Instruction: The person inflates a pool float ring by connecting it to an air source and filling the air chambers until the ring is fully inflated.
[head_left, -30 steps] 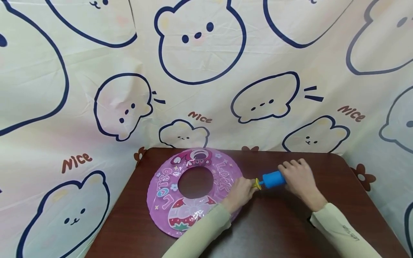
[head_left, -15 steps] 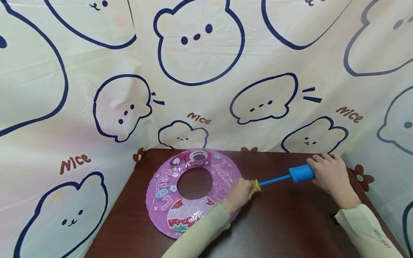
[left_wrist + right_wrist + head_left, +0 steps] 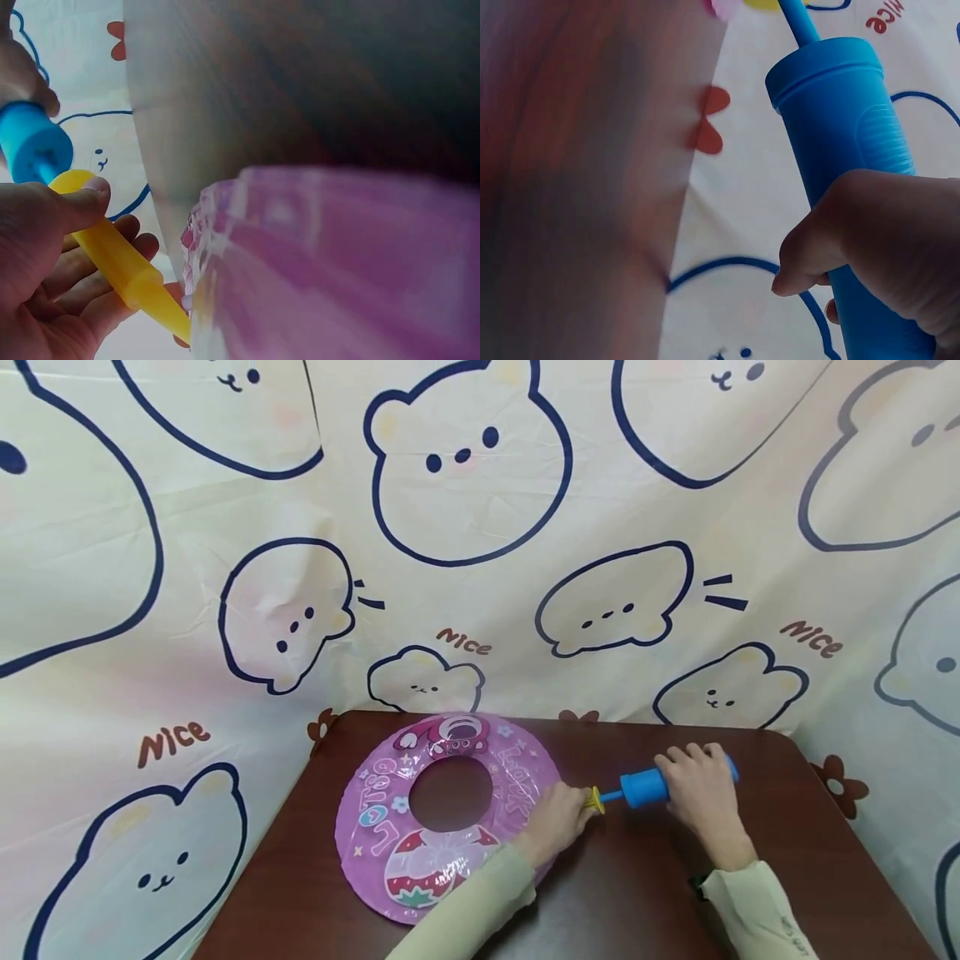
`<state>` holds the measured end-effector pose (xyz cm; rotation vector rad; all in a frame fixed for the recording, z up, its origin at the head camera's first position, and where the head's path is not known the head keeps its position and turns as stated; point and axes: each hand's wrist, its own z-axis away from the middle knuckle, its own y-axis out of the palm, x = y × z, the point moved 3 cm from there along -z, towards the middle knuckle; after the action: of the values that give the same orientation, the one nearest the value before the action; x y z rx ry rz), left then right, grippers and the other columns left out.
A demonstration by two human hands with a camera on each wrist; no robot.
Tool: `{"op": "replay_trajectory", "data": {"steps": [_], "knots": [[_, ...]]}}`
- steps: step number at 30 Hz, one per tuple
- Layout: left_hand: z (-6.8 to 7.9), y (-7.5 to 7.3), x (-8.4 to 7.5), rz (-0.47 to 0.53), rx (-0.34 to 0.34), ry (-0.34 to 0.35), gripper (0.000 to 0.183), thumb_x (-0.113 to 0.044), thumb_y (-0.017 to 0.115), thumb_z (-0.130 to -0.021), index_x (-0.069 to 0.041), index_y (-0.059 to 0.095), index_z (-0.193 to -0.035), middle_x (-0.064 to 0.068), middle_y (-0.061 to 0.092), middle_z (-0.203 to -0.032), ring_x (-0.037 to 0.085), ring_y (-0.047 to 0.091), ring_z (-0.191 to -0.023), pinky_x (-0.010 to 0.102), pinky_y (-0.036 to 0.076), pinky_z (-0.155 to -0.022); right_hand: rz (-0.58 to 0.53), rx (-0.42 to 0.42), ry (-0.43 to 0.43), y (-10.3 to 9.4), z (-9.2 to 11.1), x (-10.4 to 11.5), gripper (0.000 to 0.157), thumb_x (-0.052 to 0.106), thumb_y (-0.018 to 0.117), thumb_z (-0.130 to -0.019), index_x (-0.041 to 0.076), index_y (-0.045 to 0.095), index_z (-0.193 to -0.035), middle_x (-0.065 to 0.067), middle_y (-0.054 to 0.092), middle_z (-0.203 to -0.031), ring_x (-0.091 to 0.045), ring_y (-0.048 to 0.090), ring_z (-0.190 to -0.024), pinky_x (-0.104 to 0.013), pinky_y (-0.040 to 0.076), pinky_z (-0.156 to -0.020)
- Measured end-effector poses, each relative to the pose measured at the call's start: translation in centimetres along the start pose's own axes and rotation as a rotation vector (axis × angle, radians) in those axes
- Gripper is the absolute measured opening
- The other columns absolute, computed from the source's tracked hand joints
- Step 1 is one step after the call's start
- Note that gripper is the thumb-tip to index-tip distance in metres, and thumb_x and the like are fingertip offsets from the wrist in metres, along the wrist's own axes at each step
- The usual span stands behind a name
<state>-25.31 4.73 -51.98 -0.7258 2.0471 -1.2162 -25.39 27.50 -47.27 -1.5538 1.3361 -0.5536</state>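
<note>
Head view: the purple swim ring (image 3: 420, 866), printed with a strawberry, lies on the dark wooden table (image 3: 630, 893), left of centre. At its right edge your left hand (image 3: 553, 822) grips the yellow nozzle (image 3: 596, 800) of a blue hand pump (image 3: 645, 787); your right hand (image 3: 703, 793) is wrapped round the barrel. Only a short length of rod (image 3: 611, 796) shows, so the stroke seems nearly closed. From its rounded outline, you appear to have the ring well filled; some pumping, then freeing the nozzle and sealing the ring, are probably left. Count: one ring, one pump, two hands, one table, and one bear-patterned backdrop (image 3: 465, 602) behind.

Left wrist view: your left thumb presses on the yellow nozzle while the fingers curl behind it, a pinching hold. The tip reaches the ring's creased edge; whether it is seated in a valve you cannot tell. The creases suggest that the ring is not fully firm. Count: one nozzle, one ring, both hands.

Right wrist view: your right thumb is clamped across the barrel; most of the other fingers are hidden behind it. Count: one barrel, one rod, one hand, with a sliver of yellow at the top edge
</note>
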Motion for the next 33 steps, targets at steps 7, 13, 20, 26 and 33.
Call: {"op": "replay_trajectory", "data": {"steps": [7, 13, 20, 26, 33], "knots": [[0.5, 1.0, -0.6, -0.038, -0.041, 0.029, 0.018, -0.03, 0.082, -0.096, -0.015, 0.076, -0.087, -0.004, 0.072, -0.072, 0.009, 0.062, -0.06, 0.018, 0.051, -0.056, -0.024, -0.044, 0.001, 2.2, 1.2, 2.5, 0.064, 0.024, 0.106, -0.054, 0.008, 0.077, -0.109, -0.015, 0.076, -0.103, -0.038, 0.067, -0.096, -0.063, 0.054, -0.09], [0.7, 1.0, -0.4, -0.072, -0.078, 0.021, 0.017, -0.029, 0.084, -0.093, -0.016, 0.075, -0.087, -0.004, 0.071, -0.072, 0.009, 0.061, -0.059, 0.019, 0.049, -0.054, -0.046, -0.126, -0.004, 2.9, 1.2, 2.8, 0.063, 0.02, 0.106, -0.051, 0.01, 0.077, -0.106, -0.013, 0.076, -0.102, -0.038, 0.066, -0.097, -0.061, 0.052, -0.091], [0.9, 0.8, 0.0, -0.004, -0.065, 0.072, 0.014, -0.026, 0.083, -0.094, -0.018, 0.076, -0.085, -0.007, 0.073, -0.073, 0.005, 0.062, -0.062, 0.016, 0.052, -0.06, -0.099, -0.164, 0.079, 1.2, 2.4, -0.1, 0.066, 0.014, 0.108, -0.047, 0.009, 0.076, -0.104, -0.015, 0.073, -0.102, -0.041, 0.06, -0.102, -0.066, 0.046, -0.096], [0.4, 0.5, 0.3, 0.057, -0.027, 0.115, 0.013, -0.025, 0.081, -0.096, -0.017, 0.076, -0.087, -0.008, 0.075, -0.078, 0.0, 0.061, -0.066, 0.011, 0.053, -0.067, -0.082, -0.216, 0.171, -0.6, 3.4, -3.3, 0.066, 0.007, 0.106, -0.044, 0.007, 0.076, -0.103, -0.019, 0.072, -0.102, -0.046, 0.06, -0.102, -0.069, 0.044, -0.099], [0.6, 0.3, 0.4, 0.05, -0.015, 0.093, 0.015, -0.027, 0.08, -0.097, -0.017, 0.076, -0.087, -0.008, 0.073, -0.075, 0.002, 0.057, -0.063, 0.013, 0.051, -0.063, -0.058, -0.206, 0.191, -1.0, 3.4, -3.9, 0.069, 0.009, 0.107, -0.043, 0.008, 0.076, -0.104, -0.019, 0.073, -0.103, -0.046, 0.06, -0.103, -0.071, 0.042, -0.104]]}}
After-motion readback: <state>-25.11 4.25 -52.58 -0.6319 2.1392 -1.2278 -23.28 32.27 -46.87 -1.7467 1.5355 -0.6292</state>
